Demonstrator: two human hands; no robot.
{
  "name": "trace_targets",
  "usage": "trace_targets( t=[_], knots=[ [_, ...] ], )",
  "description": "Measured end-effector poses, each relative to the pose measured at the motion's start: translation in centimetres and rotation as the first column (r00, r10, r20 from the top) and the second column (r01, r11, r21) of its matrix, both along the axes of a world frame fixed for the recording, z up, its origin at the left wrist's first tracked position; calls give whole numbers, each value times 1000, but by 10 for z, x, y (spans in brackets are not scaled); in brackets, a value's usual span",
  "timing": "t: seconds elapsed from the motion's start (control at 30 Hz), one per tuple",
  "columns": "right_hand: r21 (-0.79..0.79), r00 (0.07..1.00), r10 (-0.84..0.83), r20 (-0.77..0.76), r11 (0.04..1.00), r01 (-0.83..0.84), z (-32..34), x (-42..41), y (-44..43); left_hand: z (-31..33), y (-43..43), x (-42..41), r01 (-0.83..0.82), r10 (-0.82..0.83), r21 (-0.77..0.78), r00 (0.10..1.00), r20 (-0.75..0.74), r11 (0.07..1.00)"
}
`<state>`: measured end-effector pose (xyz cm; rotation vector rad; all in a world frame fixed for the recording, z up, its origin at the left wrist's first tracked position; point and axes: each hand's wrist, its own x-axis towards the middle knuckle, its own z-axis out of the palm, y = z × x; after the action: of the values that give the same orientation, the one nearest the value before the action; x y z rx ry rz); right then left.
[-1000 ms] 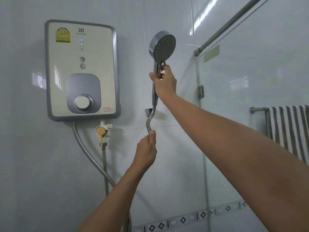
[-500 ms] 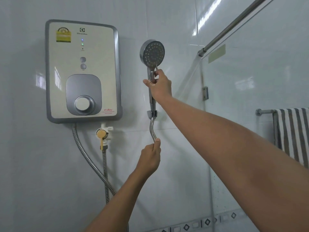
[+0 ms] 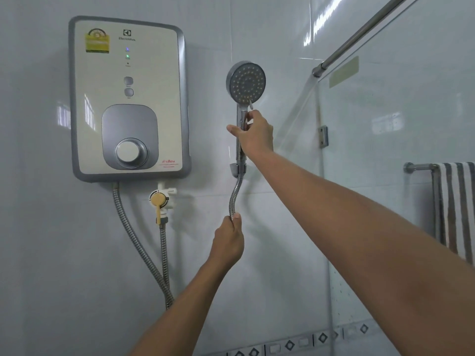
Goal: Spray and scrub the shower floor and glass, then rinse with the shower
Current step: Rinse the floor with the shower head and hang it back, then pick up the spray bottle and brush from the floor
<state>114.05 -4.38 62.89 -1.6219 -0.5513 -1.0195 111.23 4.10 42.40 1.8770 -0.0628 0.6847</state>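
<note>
A grey hand shower head [image 3: 246, 83] stands upright against the white tiled wall, its handle seated in the small wall bracket [image 3: 237, 169]. My right hand [image 3: 254, 134] is closed around the chrome handle just below the head. Lower down, my left hand [image 3: 228, 240] grips the metal shower hose [image 3: 235, 194] that hangs from the handle. The glass panel [image 3: 385, 176] stands to the right. The shower floor is out of view.
A white and grey water heater [image 3: 128, 98] hangs on the wall at left, with a yellow-handled valve [image 3: 160, 200] and two metal hoses [image 3: 144, 253] below it. A striped towel [image 3: 456, 211] hangs on a rail at right. A steel rod [image 3: 359, 32] runs overhead.
The shower head came down and left, and its face turned toward me. Its handle now sits in the wall bracket. Both hands kept their grip.
</note>
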Motion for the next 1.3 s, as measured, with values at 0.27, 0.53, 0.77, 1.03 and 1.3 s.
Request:
trace_targets(
  t=[0.27, 0.53, 0.77, 1.03, 1.3],
  knots=[
    [-21, 998, 35, -58, 999, -36, -18, -9, -4, -6, -8, -3, -32, 43, 131, 996, -79, 991],
    [-65, 978, 158, -135, 984, -167, -67, -18, -8, -15, -5, -10, -109, 123, 149, 989, -85, 983],
    [9, 950, 295, -105, 955, -295, -155, -62, -20, -53, 15, -59, -286, 245, 334, 956, 159, 898],
    [82, 877, 349, -330, 936, -342, -384, -106, -27, -231, 48, -147, -243, 196, 374, 968, 160, 895],
    [-50, 669, 243, -703, 921, -387, -683, -173, -22, -488, 61, -227, -70, 172, 260, 904, -391, 963]
  ],
)
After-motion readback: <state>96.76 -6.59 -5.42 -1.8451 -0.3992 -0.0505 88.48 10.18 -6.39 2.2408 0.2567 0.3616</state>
